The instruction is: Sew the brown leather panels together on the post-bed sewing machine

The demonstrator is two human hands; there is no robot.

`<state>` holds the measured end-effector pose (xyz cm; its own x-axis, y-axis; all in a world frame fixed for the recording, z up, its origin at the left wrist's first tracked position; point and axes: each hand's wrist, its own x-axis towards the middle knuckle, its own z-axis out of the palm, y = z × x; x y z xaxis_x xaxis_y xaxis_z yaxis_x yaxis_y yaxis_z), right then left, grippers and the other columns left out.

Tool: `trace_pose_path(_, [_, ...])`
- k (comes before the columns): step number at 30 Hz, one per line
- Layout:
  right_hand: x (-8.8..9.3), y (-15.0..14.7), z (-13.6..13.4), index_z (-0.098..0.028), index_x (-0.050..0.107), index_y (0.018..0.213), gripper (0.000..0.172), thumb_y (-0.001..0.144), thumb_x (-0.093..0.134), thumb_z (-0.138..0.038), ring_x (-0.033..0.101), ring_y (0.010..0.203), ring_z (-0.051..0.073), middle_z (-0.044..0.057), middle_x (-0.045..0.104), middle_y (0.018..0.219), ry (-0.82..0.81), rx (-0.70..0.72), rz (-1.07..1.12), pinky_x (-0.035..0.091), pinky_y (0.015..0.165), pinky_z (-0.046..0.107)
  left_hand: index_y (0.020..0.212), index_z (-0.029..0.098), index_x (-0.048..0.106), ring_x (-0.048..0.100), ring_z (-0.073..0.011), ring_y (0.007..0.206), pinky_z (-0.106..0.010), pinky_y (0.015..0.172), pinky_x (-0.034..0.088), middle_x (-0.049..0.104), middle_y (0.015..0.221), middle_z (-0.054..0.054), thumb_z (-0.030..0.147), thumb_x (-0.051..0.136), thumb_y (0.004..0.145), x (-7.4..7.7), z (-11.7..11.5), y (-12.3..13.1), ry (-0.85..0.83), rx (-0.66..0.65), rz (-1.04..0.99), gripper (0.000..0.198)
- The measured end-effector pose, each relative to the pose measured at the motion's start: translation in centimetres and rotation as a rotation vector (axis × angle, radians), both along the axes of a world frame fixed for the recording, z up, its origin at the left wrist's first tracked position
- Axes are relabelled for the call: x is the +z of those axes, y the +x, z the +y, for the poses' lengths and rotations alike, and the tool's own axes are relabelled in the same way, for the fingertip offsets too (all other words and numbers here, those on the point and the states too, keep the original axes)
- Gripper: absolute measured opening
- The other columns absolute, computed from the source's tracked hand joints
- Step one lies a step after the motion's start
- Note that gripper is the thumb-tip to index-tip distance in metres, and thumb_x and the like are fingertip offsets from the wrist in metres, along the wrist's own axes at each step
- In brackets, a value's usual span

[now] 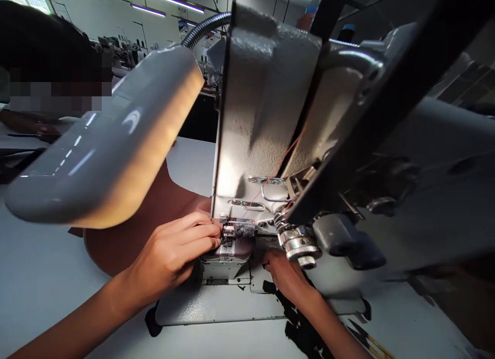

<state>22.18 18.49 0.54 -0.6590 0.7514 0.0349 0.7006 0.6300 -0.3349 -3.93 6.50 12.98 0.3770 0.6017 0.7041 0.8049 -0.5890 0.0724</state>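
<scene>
My left hand [174, 250] lies on a brown leather piece [154, 209], its fingers stretched toward the presser foot [228, 235] of a grey sewing machine [266, 116] and pressing the leather down beside the needle. To the right of the foot, my right hand [284, 274] rests on the machine bed, and its fingertips are hidden under the machine head. A red thread [276, 168] runs down the machine's face.
A lit grey lamp head [108, 142] on a flexible neck hangs over the left of the white table [38, 276]. Another person [42, 75] sits at the far left. Rows of sewing machines fill the background. Black marks stain the table near the front.
</scene>
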Motion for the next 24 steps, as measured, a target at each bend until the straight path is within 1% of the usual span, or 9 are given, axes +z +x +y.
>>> trace_pose_path(4, [1.0, 0.6, -0.8, -0.019, 0.062, 0.083, 0.019, 0.083, 0.044, -0.015, 0.062, 0.066, 0.015, 0.002, 0.064, 0.070, -0.094, -0.048, 0.167, 0.049, 0.063, 0.024, 0.092, 0.016, 0.060, 0.059, -0.0179, 0.089, -0.026, 0.074, 0.051, 0.068, 0.089, -0.006, 0.000, 0.040, 0.085, -0.2, 0.3, -0.1, -0.004, -0.030, -0.005, 0.027])
trace_pose_path(6, [1.7, 0.9, -1.4, -0.019, 0.063, 0.082, 0.019, 0.085, 0.044, -0.021, 0.062, 0.063, 0.015, 0.001, 0.064, 0.067, -0.135, -0.072, 0.246, 0.049, 0.060, 0.024, 0.092, 0.015, 0.060, 0.057, -0.0186, 0.088, -0.027, 0.072, 0.050, 0.067, 0.091, -0.007, -0.002, 0.041, 0.083, -0.2, 0.3, -0.2, -0.020, -0.044, -0.018, 0.027])
trace_pose_path(9, [3.0, 1.1, -2.1, -0.019, 0.065, 0.087, 0.017, 0.085, 0.050, -0.027, 0.063, 0.064, 0.015, 0.002, 0.066, 0.070, -0.183, -0.101, 0.354, 0.050, 0.060, 0.024, 0.091, 0.014, 0.061, 0.056, -0.0195, 0.089, -0.028, 0.073, 0.050, 0.067, 0.091, -0.007, -0.003, 0.041, 0.082, -0.3, 0.3, -0.2, -0.046, -0.063, -0.029, 0.028])
trace_pose_path(12, [4.0, 1.1, -2.7, -0.017, 0.066, 0.094, 0.019, 0.082, 0.055, -0.028, 0.064, 0.063, 0.016, 0.003, 0.067, 0.073, -0.231, -0.109, 0.435, 0.051, 0.060, 0.024, 0.090, 0.013, 0.061, 0.056, -0.0187, 0.092, -0.027, 0.079, 0.050, 0.067, 0.089, -0.007, -0.004, 0.039, 0.083, -0.4, 0.2, -0.3, -0.057, -0.076, -0.060, 0.029])
trace_pose_path(15, [4.4, 1.1, -3.3, -0.016, 0.067, 0.087, 0.016, 0.081, 0.058, -0.028, 0.064, 0.062, 0.016, 0.003, 0.067, 0.068, -0.281, -0.106, 0.480, 0.051, 0.059, 0.024, 0.091, 0.013, 0.061, 0.057, -0.0173, 0.094, -0.027, 0.084, 0.050, 0.067, 0.091, -0.007, -0.005, 0.039, 0.083, -0.6, 0.1, -0.5, -0.074, -0.087, -0.080, 0.030])
trace_pose_path(17, [4.4, 1.2, -3.7, -0.016, 0.066, 0.079, 0.014, 0.080, 0.061, -0.029, 0.064, 0.062, 0.017, 0.002, 0.066, 0.066, -0.358, -0.121, 0.506, 0.052, 0.061, 0.024, 0.093, 0.014, 0.061, 0.059, -0.0175, 0.096, -0.028, 0.086, 0.049, 0.068, 0.094, -0.007, -0.005, 0.039, 0.083, -0.7, 0.1, -0.5, -0.062, -0.099, -0.085, 0.031])
trace_pose_path(20, [4.2, 1.6, -3.9, -0.017, 0.066, 0.074, 0.017, 0.080, 0.064, -0.033, 0.066, 0.068, 0.018, 0.004, 0.068, 0.072, -0.452, -0.116, 0.526, 0.053, 0.065, 0.025, 0.097, 0.015, 0.060, 0.061, -0.0179, 0.096, -0.027, 0.081, 0.050, 0.069, 0.099, -0.007, -0.005, 0.038, 0.083, -0.9, 0.1, -0.6, -0.084, -0.108, -0.093, 0.033])
trace_pose_path(22, [4.3, 1.9, -3.9, -0.018, 0.069, 0.076, 0.016, 0.081, 0.063, -0.033, 0.067, 0.078, 0.020, 0.005, 0.071, 0.080, -0.376, -0.052, 0.530, 0.054, 0.072, 0.027, 0.098, 0.014, 0.060, 0.061, -0.0171, 0.091, -0.025, 0.074, 0.050, 0.068, 0.099, -0.007, -0.005, 0.038, 0.083, -1.0, 0.2, -0.7, -0.116, -0.122, -0.096, 0.033])
trace_pose_path(24, [4.5, 1.9, -4.0, -0.021, 0.071, 0.079, 0.014, 0.082, 0.063, -0.033, 0.067, 0.083, 0.020, 0.004, 0.071, 0.084, -0.227, 0.022, 0.527, 0.054, 0.076, 0.027, 0.098, 0.013, 0.060, 0.061, -0.0170, 0.088, -0.025, 0.073, 0.049, 0.068, 0.098, -0.008, -0.004, 0.038, 0.083, -1.0, 0.2, -0.7, -0.118, -0.144, -0.103, 0.032])
